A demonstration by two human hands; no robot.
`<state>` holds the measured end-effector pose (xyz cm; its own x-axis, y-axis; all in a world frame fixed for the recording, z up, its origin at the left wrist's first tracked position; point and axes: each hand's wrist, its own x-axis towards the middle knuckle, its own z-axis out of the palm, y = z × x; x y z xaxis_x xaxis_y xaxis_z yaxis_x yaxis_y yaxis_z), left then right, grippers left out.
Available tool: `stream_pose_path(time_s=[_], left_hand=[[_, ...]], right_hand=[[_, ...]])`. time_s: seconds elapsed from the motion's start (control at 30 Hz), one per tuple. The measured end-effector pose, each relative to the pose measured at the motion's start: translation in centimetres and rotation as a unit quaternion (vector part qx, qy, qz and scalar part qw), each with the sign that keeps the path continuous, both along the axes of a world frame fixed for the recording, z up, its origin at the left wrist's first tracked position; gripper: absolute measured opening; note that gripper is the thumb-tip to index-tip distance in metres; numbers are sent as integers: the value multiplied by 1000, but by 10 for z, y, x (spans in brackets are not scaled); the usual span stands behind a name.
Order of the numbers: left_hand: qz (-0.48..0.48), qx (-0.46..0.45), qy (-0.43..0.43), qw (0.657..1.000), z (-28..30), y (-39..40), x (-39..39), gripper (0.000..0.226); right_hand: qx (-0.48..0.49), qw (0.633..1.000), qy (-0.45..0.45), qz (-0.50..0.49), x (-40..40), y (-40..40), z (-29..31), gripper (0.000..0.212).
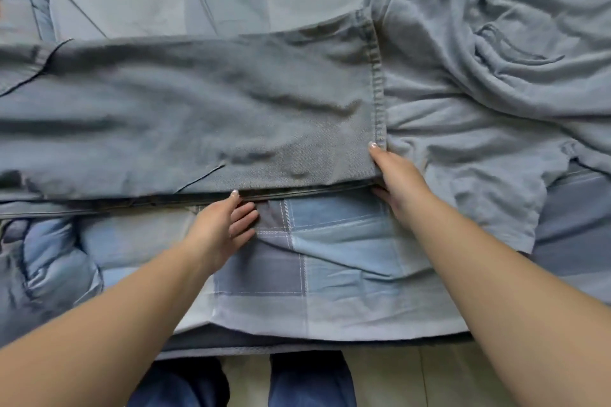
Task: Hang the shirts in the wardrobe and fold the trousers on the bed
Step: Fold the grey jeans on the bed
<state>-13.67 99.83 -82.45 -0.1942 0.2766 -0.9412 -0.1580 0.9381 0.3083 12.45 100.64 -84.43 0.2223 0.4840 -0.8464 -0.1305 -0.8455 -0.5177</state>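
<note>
A: While the trousers (198,116) lie across the middle of the frame on the bed (330,258), which step am I in?

B: I am folding. My right hand (400,182) pinches the hem corner; my left hand (224,225) rests relaxed at the lower edge. Next I judge: carry the hem leftwards.

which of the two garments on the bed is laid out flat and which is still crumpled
The dark grey denim trousers lie flat, with both hands at their near edge. The lighter grey soft garment to their right is crumpled in folds.
</note>
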Motion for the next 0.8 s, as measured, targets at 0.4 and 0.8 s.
stream_pose_path(time_s=[0.4, 0.8], left_hand=[[210, 118, 9, 970, 0, 21, -14, 21], [146, 84, -69, 983, 11, -7, -41, 19]], right_hand=[[95, 990, 20, -99, 25, -6, 12, 11], [80, 937, 68, -333, -17, -35, 23, 6]])
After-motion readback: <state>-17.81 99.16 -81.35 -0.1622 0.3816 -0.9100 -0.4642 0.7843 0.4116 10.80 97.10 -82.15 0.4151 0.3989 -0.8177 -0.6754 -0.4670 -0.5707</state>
